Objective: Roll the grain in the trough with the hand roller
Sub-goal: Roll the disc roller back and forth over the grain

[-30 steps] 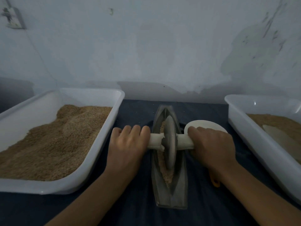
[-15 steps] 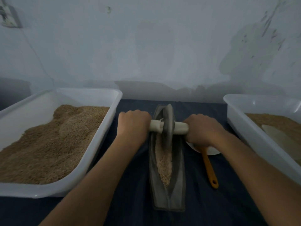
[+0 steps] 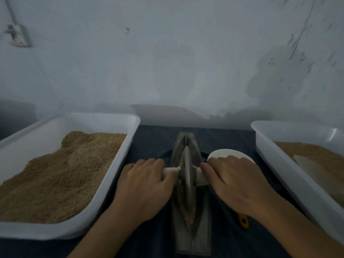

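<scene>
Left hand (image 3: pixel 143 185) and right hand (image 3: pixel 236 181) clasped over pale handle ends of grey disc hand roller (image 3: pixel 187 180), balancing wheel upright over grain in narrow grey boat-shaped trough (image 3: pixel 200 237).

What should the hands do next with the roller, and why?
Probably push the roller away along the trough. Both the left hand and the right hand lie over its white handle, the wheel sits about mid-trough, and grain shows beyond it at the far end, so it likely needs crushing.
</scene>
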Demonstrator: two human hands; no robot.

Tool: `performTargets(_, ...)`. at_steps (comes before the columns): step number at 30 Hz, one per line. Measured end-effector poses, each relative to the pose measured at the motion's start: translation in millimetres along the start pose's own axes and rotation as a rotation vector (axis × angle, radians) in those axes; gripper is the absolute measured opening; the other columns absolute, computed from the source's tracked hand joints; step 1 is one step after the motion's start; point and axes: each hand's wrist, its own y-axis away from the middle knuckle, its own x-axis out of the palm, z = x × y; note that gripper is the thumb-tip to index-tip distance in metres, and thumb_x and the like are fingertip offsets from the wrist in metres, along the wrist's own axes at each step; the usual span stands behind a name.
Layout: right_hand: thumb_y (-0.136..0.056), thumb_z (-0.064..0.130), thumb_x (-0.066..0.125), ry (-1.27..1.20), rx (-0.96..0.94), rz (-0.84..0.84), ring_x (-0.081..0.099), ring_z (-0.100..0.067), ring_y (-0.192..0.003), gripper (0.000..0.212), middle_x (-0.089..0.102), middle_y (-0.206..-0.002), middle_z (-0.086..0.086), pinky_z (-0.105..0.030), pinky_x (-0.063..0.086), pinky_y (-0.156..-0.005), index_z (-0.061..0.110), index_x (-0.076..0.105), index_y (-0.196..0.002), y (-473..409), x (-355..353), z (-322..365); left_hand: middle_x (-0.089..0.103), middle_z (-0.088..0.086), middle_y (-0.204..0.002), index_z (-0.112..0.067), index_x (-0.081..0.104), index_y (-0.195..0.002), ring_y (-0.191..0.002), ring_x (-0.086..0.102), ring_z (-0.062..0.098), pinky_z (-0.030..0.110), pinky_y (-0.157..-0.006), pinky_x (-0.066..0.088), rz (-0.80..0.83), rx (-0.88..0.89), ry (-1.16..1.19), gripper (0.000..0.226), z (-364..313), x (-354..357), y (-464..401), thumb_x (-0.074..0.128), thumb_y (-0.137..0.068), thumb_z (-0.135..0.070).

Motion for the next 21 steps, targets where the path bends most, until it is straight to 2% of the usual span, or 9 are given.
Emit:
performTargets(3, -0.101, 0.064, 0.001, 0.112, 0.11, -0.086, 0.048, -0.005, -0.062, 0.065, 0.052, -0.064, 0.009, -0.036, 0.043, -0.067, 0.034, 0.053, -0.075, -32, 22, -10, 0.047, -0.01, -0.09, -0.03, 0.05, -0.099, -0.08, 0.04, 0.017, 0.042, -0.078, 0.041, -0.084, -0.052, -0.19, 0.044, -4, 21, -46, 0.01, -0.103, -0.05)
performTargets(6, -0.104, 0.054, 0.013, 0.134, 0.245, -0.123, 0.049, -0.014, -0.06, 0.061, 0.055, -0.065, 0.004, -0.035, 0.037, -0.062, 0.027, 0.058, -0.074, -77, 38, -27, 0.058, -0.004, -0.086, -0.023, 0.046, -0.084, -0.072, 0.042, 0.02, 0.039, -0.072, 0.034, -0.197, -0.162, -0.257, 0.039, -9, 29, -97, 0.018, -0.104, -0.04)
performTargets(9, -0.104, 0.044, 0.022, 0.007, 0.353, -0.062, 0.051, -0.02, -0.062, 0.055, 0.057, -0.07, -0.003, -0.034, 0.036, -0.059, 0.02, 0.059, -0.071, -105, 45, -41, 0.057, 0.002, -0.077, -0.022, 0.048, -0.077, -0.071, 0.05, 0.024, 0.04, -0.073, 0.038, -0.161, -0.22, -0.145, 0.04, -14, 24, -134, 0.026, -0.102, -0.044)
performTargets(12, -0.106, 0.041, 0.022, 0.056, 0.305, -0.044, 0.05, -0.02, -0.061, 0.052, 0.054, -0.067, -0.001, -0.034, 0.036, -0.057, 0.019, 0.055, -0.072, -87, 48, -43, 0.056, 0.0, -0.071, -0.023, 0.05, -0.078, -0.062, 0.051, 0.022, 0.043, -0.079, 0.046, -0.157, -0.152, -0.268, 0.043, -20, 21, -127, 0.021, -0.102, -0.043)
performTargets(13, -0.107, 0.042, 0.018, 0.127, 0.25, -0.058, 0.049, -0.018, -0.063, 0.052, 0.053, -0.067, 0.002, -0.036, 0.041, -0.061, 0.022, 0.053, -0.073, -73, 48, -39, 0.055, -0.002, -0.07, -0.024, 0.05, -0.078, -0.06, 0.05, 0.021, 0.042, -0.077, 0.046, -0.16, -0.101, -0.308, 0.043, -20, 21, -115, 0.019, -0.102, -0.042)
performTargets(15, -0.108, 0.047, 0.013, 0.185, 0.176, -0.122, 0.053, -0.018, -0.077, 0.058, 0.058, -0.072, 0.006, -0.04, 0.048, -0.079, 0.025, 0.056, -0.075, -46, 41, -27, 0.052, -0.006, -0.073, -0.025, 0.046, -0.082, -0.06, 0.05, 0.017, 0.038, -0.071, 0.046, -0.131, 0.01, -0.328, 0.037, -11, 22, -84, 0.021, -0.104, -0.041)
performTargets(18, -0.107, 0.044, 0.024, 0.225, 0.068, -0.248, 0.062, -0.027, -0.122, 0.062, 0.075, -0.11, -0.009, -0.046, 0.045, -0.111, 0.014, 0.076, -0.095, -10, 32, -7, 0.05, -0.009, -0.08, -0.026, 0.045, -0.094, -0.067, 0.055, 0.016, 0.037, -0.066, 0.053, -0.076, 0.139, -0.281, 0.027, 6, 20, -34, 0.027, -0.109, -0.04)
performTargets(20, -0.106, 0.043, 0.027, 0.25, 0.031, -0.285, 0.059, -0.027, -0.132, 0.06, 0.073, -0.124, -0.013, -0.046, 0.044, -0.114, 0.01, 0.077, -0.105, 6, 28, 3, 0.049, -0.01, -0.074, -0.029, 0.043, -0.086, -0.063, 0.051, 0.011, 0.039, -0.065, 0.053, -0.096, 0.106, -0.244, 0.036, 7, 15, -9, 0.02, -0.108, -0.044)
performTargets(21, -0.106, 0.045, 0.027, 0.23, 0.036, -0.281, 0.062, -0.025, -0.128, 0.059, 0.074, -0.121, -0.01, -0.044, 0.047, -0.11, 0.013, 0.077, -0.104, 11, 26, 6, 0.048, -0.01, -0.068, -0.03, 0.043, -0.079, -0.058, 0.049, 0.01, 0.039, -0.063, 0.052, -0.126, 0.081, -0.222, 0.041, 4, 11, 0, 0.017, -0.107, -0.046)
